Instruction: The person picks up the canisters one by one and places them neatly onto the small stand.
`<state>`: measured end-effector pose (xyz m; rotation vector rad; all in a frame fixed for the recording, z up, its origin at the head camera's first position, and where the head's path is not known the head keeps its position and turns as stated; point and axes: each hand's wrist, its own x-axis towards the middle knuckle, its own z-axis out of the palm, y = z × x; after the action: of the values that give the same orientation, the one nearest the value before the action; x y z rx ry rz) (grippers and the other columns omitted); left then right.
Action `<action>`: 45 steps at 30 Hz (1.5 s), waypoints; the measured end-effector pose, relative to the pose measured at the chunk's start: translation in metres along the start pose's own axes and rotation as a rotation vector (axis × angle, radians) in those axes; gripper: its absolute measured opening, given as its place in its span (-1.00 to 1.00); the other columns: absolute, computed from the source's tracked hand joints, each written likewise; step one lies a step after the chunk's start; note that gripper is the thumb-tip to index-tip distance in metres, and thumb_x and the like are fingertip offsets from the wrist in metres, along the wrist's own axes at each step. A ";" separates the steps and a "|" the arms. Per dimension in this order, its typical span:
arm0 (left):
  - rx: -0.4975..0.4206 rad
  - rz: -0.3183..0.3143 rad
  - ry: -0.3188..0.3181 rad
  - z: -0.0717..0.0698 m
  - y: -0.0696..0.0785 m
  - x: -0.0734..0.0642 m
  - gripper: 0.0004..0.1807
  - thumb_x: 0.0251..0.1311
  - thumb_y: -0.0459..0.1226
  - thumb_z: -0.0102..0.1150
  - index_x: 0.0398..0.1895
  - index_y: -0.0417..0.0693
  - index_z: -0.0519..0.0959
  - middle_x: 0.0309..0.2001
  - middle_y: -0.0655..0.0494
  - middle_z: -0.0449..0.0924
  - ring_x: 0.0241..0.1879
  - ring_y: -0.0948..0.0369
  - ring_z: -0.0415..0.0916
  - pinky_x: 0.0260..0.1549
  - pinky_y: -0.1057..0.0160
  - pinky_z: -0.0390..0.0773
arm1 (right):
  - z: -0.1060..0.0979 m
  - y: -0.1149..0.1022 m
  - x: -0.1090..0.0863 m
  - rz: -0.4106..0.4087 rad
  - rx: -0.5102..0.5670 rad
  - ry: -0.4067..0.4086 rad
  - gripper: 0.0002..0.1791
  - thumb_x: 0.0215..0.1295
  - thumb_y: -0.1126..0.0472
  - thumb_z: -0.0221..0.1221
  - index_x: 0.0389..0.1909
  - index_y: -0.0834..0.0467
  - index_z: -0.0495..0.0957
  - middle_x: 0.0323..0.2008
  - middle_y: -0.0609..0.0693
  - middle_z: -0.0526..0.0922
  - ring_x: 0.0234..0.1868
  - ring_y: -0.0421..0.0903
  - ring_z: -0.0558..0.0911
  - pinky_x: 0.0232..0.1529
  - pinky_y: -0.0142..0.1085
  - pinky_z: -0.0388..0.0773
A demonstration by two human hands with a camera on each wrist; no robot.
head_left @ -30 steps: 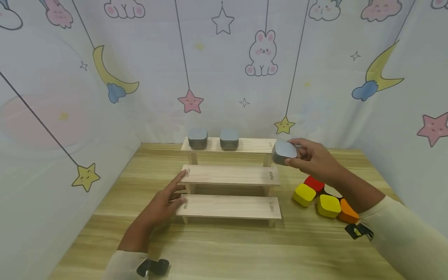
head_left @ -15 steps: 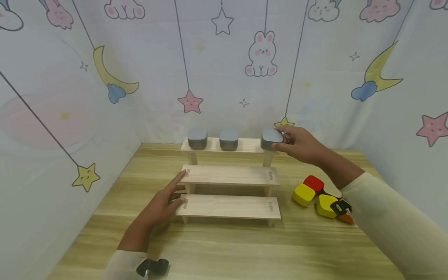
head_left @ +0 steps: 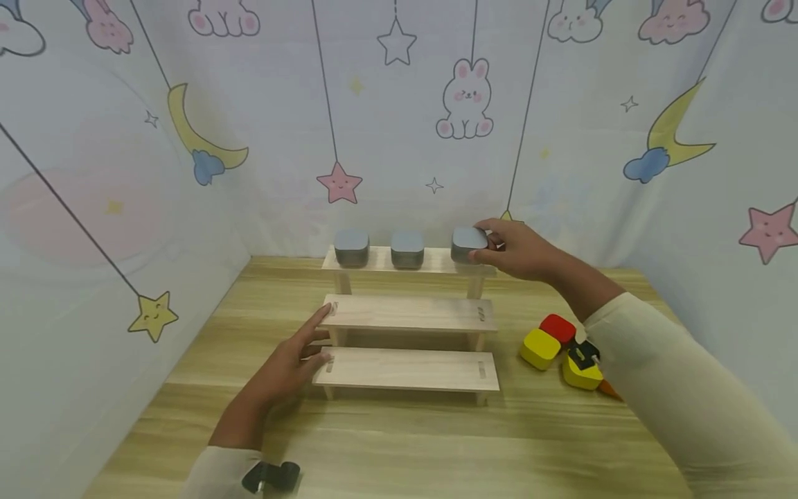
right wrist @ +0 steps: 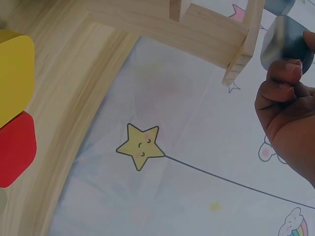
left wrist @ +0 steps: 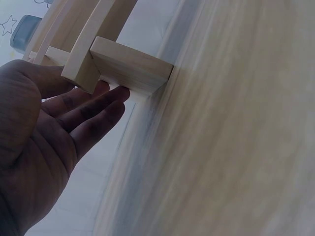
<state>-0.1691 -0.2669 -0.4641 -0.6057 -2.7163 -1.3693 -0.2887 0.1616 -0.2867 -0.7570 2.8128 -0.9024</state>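
Note:
In the head view my right hand [head_left: 520, 248] pinches a grey rounded block [head_left: 468, 244] over the right part of the top step of a pale wooden three-tier stand [head_left: 405, 369]. The right wrist view shows the same grey block [right wrist: 285, 44] between thumb and fingertips. Two matching grey blocks sit on that step, one at the left end [head_left: 352, 248] and one in the middle [head_left: 407, 249]. My left hand [head_left: 283, 367] rests against the stand's left side, index finger at the middle step and thumb at the lowest. Its fingers [left wrist: 101, 115] reach out fairly straight beside a support leg.
Right of the stand, a red block [head_left: 557, 327], two yellow blocks [head_left: 539, 348] and an orange block [head_left: 611, 389] lie on the wood-grain table [head_left: 399, 454]; the right sleeve partly covers this group. A printed cloth backdrop [head_left: 280, 125] encloses the back and sides.
My right hand has carried the grey block leftward and back from beside the stand, over the top step's right end and further inward. The left hand has stayed where it was.

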 end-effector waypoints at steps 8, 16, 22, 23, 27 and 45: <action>-0.003 -0.047 0.002 0.000 0.007 0.001 0.02 0.57 -0.45 0.18 0.83 0.42 -0.11 0.54 -0.47 0.40 0.40 -0.38 0.58 0.30 -0.25 0.71 | -0.001 -0.001 0.002 -0.001 -0.031 -0.017 -0.33 0.60 0.08 0.26 0.58 0.28 0.37 0.24 0.34 0.69 0.07 0.16 0.68 -0.03 -0.16 0.69; 0.002 0.012 0.007 0.000 0.005 -0.001 -0.01 0.57 -0.46 0.19 0.84 0.25 -0.09 0.51 -0.50 0.41 0.35 -0.41 0.60 0.28 -0.28 0.70 | 0.002 0.004 0.006 0.001 -0.019 -0.045 -0.34 0.59 0.08 0.28 0.55 0.27 0.39 0.21 0.32 0.70 0.05 0.15 0.68 -0.06 -0.21 0.69; -0.007 0.006 -0.004 0.000 0.006 -0.001 -0.01 0.58 -0.45 0.17 0.84 0.30 -0.10 0.55 -0.48 0.37 0.37 -0.39 0.60 0.29 -0.25 0.70 | 0.004 0.008 0.009 0.025 -0.007 -0.073 -0.32 0.59 0.06 0.27 0.57 0.24 0.35 0.33 0.32 0.63 0.21 0.21 0.65 0.04 -0.15 0.72; -0.007 0.005 -0.005 0.000 0.006 -0.001 -0.01 0.58 -0.45 0.17 0.84 0.30 -0.11 0.56 -0.48 0.36 0.37 -0.39 0.59 0.29 -0.24 0.70 | 0.004 0.008 0.009 0.026 -0.005 -0.076 -0.32 0.59 0.06 0.27 0.58 0.23 0.35 0.35 0.32 0.62 0.22 0.22 0.64 0.04 -0.15 0.72; -0.011 -0.012 -0.004 0.000 0.007 -0.001 0.00 0.58 -0.46 0.17 0.84 0.34 -0.11 0.55 -0.48 0.36 0.38 -0.40 0.58 0.30 -0.24 0.71 | 0.003 0.007 0.010 0.029 -0.001 -0.085 -0.32 0.59 0.07 0.26 0.58 0.23 0.33 0.36 0.33 0.61 0.23 0.23 0.63 0.01 -0.16 0.72; -0.016 -0.023 0.001 0.000 0.007 -0.002 -0.02 0.59 -0.44 0.17 0.84 0.34 -0.09 0.53 -0.48 0.39 0.38 -0.41 0.58 0.31 -0.33 0.67 | -0.001 0.005 -0.003 0.124 0.080 -0.121 0.29 0.36 0.12 0.47 0.82 0.06 -0.27 -0.42 0.01 0.51 -0.44 -0.07 0.43 -0.43 -0.27 0.47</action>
<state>-0.1643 -0.2639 -0.4589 -0.5765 -2.7227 -1.3978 -0.2885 0.1676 -0.2888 -0.5988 2.6679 -0.9104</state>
